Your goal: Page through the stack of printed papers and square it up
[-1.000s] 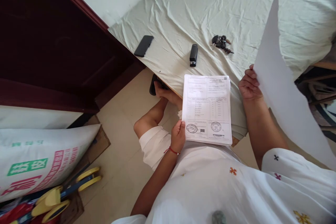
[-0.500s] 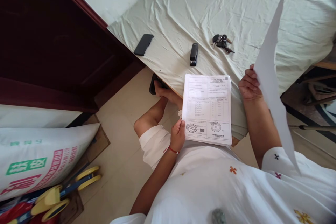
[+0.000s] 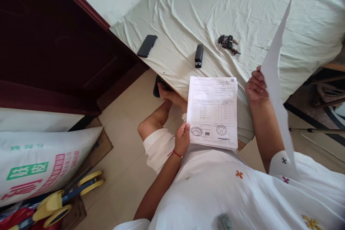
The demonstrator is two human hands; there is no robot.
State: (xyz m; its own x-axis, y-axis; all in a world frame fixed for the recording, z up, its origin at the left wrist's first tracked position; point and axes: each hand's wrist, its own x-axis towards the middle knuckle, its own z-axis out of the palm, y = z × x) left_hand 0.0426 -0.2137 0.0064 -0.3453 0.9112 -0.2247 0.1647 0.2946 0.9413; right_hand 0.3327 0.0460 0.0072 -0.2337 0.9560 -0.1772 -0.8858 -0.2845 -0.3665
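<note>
I seem to be in a room at home: I wear shorts (image 3: 159,147), a wrinkled pale cloth (image 3: 178,28) spreads before me with keys (image 3: 228,43) loose on it, and a bulging printed sack (image 3: 54,147) and yellow-wheeled thing (image 3: 90,183) crowd the tiled floor (image 3: 118,115).

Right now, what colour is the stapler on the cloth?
The stapler is black with shiny metal at its near end, seen best in the head view.

phone (image 3: 147,46) left | stapler (image 3: 198,56) middle | keys (image 3: 228,42) right (all three on cloth (image 3: 178,18)) | papers (image 3: 212,111) before stapler
</note>
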